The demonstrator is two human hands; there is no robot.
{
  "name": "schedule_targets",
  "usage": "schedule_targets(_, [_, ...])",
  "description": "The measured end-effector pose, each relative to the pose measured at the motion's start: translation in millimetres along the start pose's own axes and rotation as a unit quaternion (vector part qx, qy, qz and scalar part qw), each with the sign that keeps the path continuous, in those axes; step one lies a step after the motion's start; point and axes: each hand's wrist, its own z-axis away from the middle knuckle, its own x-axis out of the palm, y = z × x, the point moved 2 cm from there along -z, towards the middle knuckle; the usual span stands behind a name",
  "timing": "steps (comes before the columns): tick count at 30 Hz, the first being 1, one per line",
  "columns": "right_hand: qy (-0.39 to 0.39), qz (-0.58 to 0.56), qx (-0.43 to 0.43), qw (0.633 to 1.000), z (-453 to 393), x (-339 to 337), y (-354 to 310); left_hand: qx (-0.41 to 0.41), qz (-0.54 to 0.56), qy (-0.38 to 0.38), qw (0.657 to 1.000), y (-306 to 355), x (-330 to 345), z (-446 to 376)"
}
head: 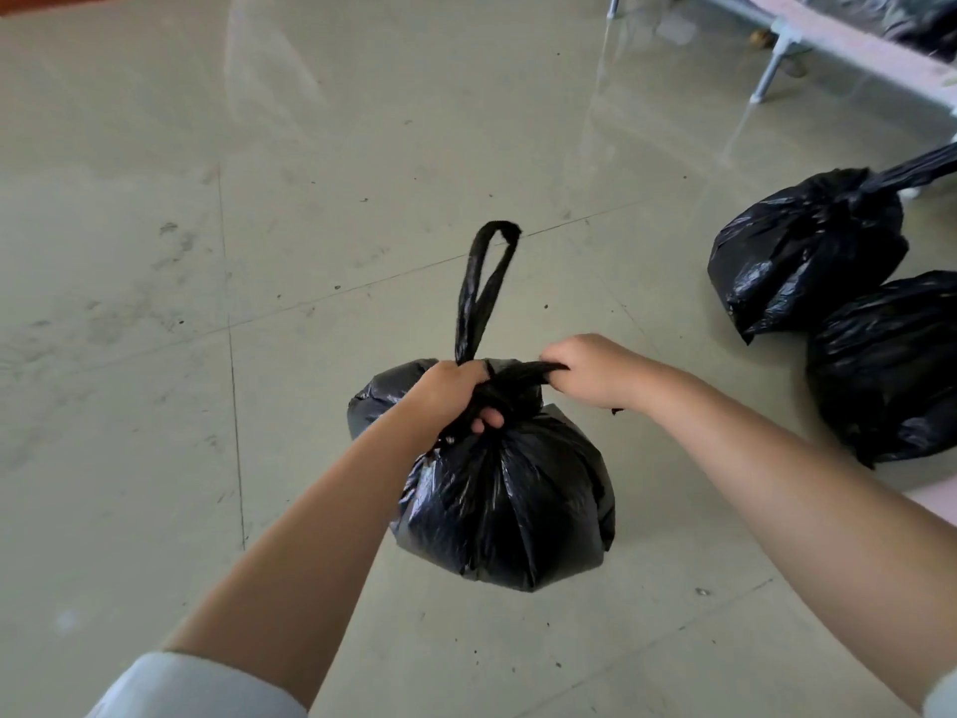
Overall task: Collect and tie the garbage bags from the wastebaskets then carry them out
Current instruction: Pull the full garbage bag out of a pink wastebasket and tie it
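A full black garbage bag (510, 500) hangs in front of me above the tiled floor. My left hand (448, 393) is closed around its gathered neck, and one handle loop (484, 287) sticks straight up from that fist. My right hand (590, 370) grips the other handle strip and stretches it out to the right. Two more black garbage bags lie on the floor at the right: one (805, 251) with a twisted tail pointing up right, the other (890, 365) just below it, cut off by the frame edge.
The glossy grey-green tiled floor (259, 251) spreads to the left and ahead. A metal-legged bench or bed frame (808, 28) runs along the top right corner. A pale pink surface (937, 502) shows at the right edge.
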Motion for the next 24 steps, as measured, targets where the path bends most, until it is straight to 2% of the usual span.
schedule_targets(4, [-0.045,-0.099,-0.014,0.994,11,-9,-16,-0.044,0.198,-0.072,0.977,-8,-7,8])
schedule_targets(7, [-0.07,-0.185,-0.026,0.98,17,0,-23,-0.035,0.287,-0.048,0.956,-13,-11,4])
schedule_targets(11, [-0.156,-0.256,0.02,0.954,19,23,-2,-0.033,0.328,-0.027,0.944,-21,-11,1])
schedule_targets(16, [-0.233,-0.208,0.041,0.949,23,36,13,0.012,0.291,-0.025,0.956,-22,1,2])
schedule_targets(21, [-0.27,-0.013,0.033,0.962,24,33,6,0.019,0.253,-0.019,0.967,-25,9,0])
schedule_targets(24, [-0.269,0.048,0.028,0.962,23,10,8,0.028,0.208,-0.044,0.977,-27,1,-1])
